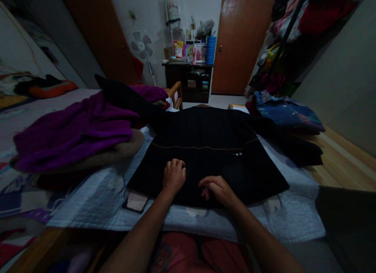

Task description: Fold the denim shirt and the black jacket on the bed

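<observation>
A black long-sleeved garment (202, 167) lies spread face down or up, I cannot tell which, with a tan seam line and small pale buttons on its right part. Its sleeves stretch out to both sides. My left hand (174, 174) rests on the garment's lower left middle, palm down, fingers loosely bent on the fabric. Near the garment's lower edge, my right hand (216, 188) is over the cloth with its fingers apart and partly curled, holding nothing. A phone-like dark-edged flat object (136, 201) sits partly under the garment's lower left corner.
A pale blue patterned cloth (293, 214) covers the surface beneath. Left of it, a purple fuzzy garment (79, 136) tops a pile. Folded denim clothing (289, 110) is stacked at the right. Farther back stand a fan (142, 46) and a dark cabinet (188, 83).
</observation>
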`<state>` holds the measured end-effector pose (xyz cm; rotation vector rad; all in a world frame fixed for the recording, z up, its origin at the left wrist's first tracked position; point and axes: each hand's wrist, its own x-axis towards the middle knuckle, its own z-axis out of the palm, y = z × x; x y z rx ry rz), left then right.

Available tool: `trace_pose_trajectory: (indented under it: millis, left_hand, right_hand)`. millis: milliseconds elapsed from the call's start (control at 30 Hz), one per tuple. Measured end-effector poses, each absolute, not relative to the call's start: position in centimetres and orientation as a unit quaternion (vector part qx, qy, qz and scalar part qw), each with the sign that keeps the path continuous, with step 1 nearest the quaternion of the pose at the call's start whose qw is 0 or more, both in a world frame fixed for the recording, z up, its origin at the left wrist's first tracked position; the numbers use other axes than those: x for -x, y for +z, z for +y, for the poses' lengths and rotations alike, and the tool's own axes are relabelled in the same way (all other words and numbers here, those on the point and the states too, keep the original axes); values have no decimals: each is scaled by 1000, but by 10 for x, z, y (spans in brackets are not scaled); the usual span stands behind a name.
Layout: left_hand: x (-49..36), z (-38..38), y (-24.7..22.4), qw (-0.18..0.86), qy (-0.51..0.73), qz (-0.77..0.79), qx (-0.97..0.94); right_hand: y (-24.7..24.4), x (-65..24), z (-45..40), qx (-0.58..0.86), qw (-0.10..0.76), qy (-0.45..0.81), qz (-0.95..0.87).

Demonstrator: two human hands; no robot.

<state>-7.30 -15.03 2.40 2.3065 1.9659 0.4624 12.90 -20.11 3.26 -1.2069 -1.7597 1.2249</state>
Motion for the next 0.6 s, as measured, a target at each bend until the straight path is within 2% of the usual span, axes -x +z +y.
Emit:
trace_pose_trajectory:
  millis: [67,133,233,300,367,500,600]
  left_hand:
    - [72,-151,25,35,144,644,-751]
    - [70,-152,25,38,143,636,-758]
    - [63,-154,22,59,157,577,-800]
    - [57,-157,20,74,161,531,-829]
    - [49,-161,19,81,155,502,-847]
    - [38,-175,19,85,121,445,-883]
    - [44,-183,18,79,89,429,-895]
  right_hand:
    - [32,-130,-200,482,375,490,-622]
    - [33,-132,-200,495,421,438,-621]
    - [32,-134,-201,478,397,416,-663]
    - [31,-137,-201,499,373,458,-634]
    - [30,-140,-198,543,384,455,-592]
    - [26,-148,-182,577,390,282,-660]
    - [16,-151,-176,593,296,163,-731]
